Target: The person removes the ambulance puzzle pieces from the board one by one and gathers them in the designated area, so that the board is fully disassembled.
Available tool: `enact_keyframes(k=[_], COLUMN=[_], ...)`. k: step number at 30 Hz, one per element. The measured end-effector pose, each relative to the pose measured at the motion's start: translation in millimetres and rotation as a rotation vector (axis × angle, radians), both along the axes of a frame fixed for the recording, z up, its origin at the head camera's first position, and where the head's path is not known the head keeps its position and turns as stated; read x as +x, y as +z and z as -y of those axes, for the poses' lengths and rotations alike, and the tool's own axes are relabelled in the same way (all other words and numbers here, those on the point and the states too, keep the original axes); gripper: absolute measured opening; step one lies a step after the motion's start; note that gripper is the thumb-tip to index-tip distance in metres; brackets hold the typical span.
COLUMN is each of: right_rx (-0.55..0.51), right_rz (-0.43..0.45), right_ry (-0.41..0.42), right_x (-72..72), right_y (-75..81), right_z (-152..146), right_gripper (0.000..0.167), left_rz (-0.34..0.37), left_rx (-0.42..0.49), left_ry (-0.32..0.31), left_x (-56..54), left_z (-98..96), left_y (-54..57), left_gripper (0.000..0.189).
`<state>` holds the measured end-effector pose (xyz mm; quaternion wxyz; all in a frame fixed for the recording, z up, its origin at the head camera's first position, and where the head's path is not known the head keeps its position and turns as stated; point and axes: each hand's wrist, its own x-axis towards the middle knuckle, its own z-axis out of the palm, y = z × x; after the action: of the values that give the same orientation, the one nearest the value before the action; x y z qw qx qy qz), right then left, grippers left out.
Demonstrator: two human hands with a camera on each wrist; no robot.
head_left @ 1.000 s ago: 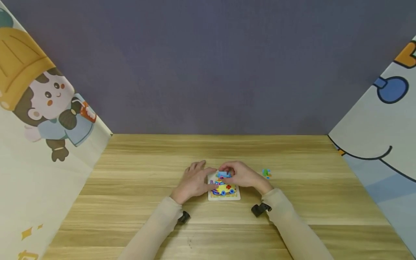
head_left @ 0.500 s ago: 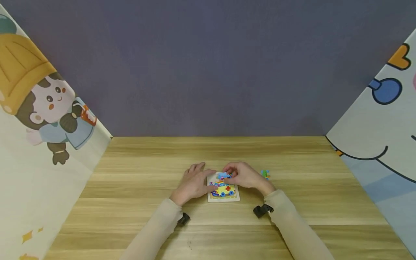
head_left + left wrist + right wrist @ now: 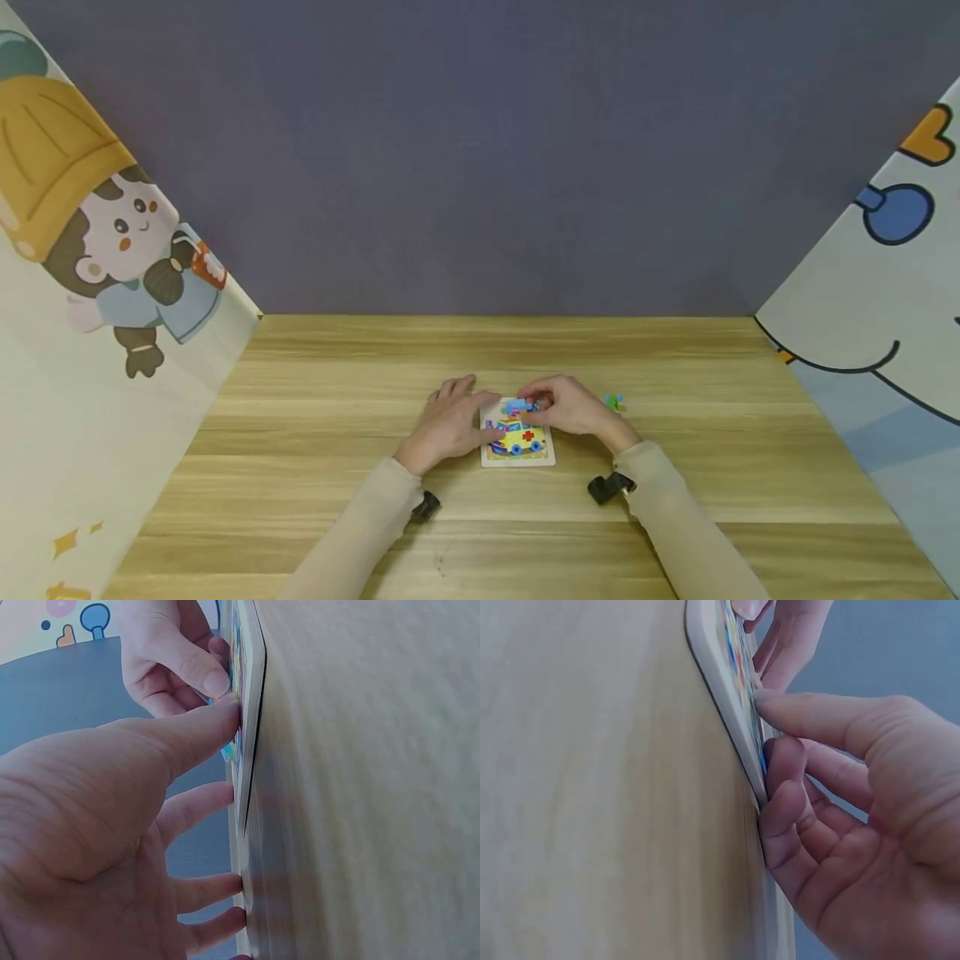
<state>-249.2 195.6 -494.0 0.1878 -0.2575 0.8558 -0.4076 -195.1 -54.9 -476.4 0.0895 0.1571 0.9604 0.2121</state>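
A small puzzle board (image 3: 517,463) with a pale rim lies on the table, showing a yellow ambulance with a red cross. My left hand (image 3: 447,425) is at its left side, thumb pressing on the picture and fingers extended to the board's edge and the tabletop. At the upper part of the board, my right hand (image 3: 572,407) pinches a light-blue puzzle piece (image 3: 516,407) between thumb and fingers. From the right wrist, the thumb and curled fingers are seen at the board's edge (image 3: 721,690); the piece itself is mostly hidden there.
A loose green and blue puzzle piece (image 3: 615,403) lies on the wooden table (image 3: 360,350) right of the board. A dark panel (image 3: 495,167) stands at the back, with cartoon-printed walls on both sides. Each wrist carries a black camera (image 3: 611,487).
My right hand has shifted slightly to the right, and the light-blue piece has turned a little at the board's upper part. The left hand stays in place on the board.
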Motion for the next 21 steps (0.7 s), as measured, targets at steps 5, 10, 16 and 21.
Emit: enact_keyframes(k=[5,10,16,21], right_rx=[-0.009,-0.024,-0.036,-0.075], right_rz=[0.018,0.015,0.009,0.0], right_ry=[-0.002,0.003,0.02,0.027], right_x=[0.1,1.5,1.0,-0.6], right_y=[-0.3,-1.9,-2.4,-2.1], right_z=[0.0,-0.2,1.3,-1.7], right_gripper=[0.044,0.042,0.041,0.04], left_rz=[0.008,0.007,0.01,-0.003], left_rx=[0.005,-0.004,-0.002,-0.002], left_ry=[0.005,-0.002,0.003,0.003], left_x=[1.8,2.7,4.3,2.1], left_z=[1.4,1.3,1.9,1.8], left_y=[-0.1,-0.4,0.8,-0.6], left_gripper=[0.061,0.061,0.06,0.06])
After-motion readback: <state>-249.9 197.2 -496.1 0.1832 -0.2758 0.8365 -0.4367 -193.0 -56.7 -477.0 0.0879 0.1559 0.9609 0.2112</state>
